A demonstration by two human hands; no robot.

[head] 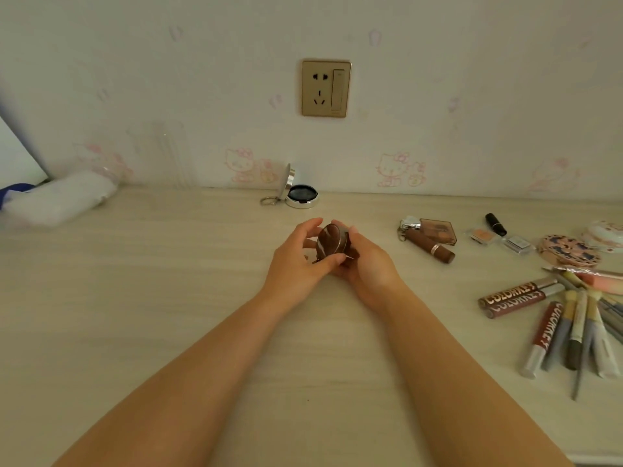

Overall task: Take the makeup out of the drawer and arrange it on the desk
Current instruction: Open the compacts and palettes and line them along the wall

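Above the middle of the pale wooden desk (168,298), both my hands hold a small round brown compact (332,243) with a marbled lid, tilted on edge. My left hand (298,256) grips it from the left, thumb on the lower rim. From the right, my right hand (365,256) curls its fingers behind it. At the right lie more makeup items: a brown lipstick (429,247), an eyeshadow palette (438,230), a black lipstick (495,224), Colorkey lip gloss tubes (515,298), several pencils and brushes (580,328). The drawer is out of view.
An open silver round case (300,193) with a key ring stands near the wall at the back. A white plastic-wrapped pack (60,200) lies at the back left. A wall socket (325,88) is above the desk. Flowered round compacts (569,249) sit at the far right.
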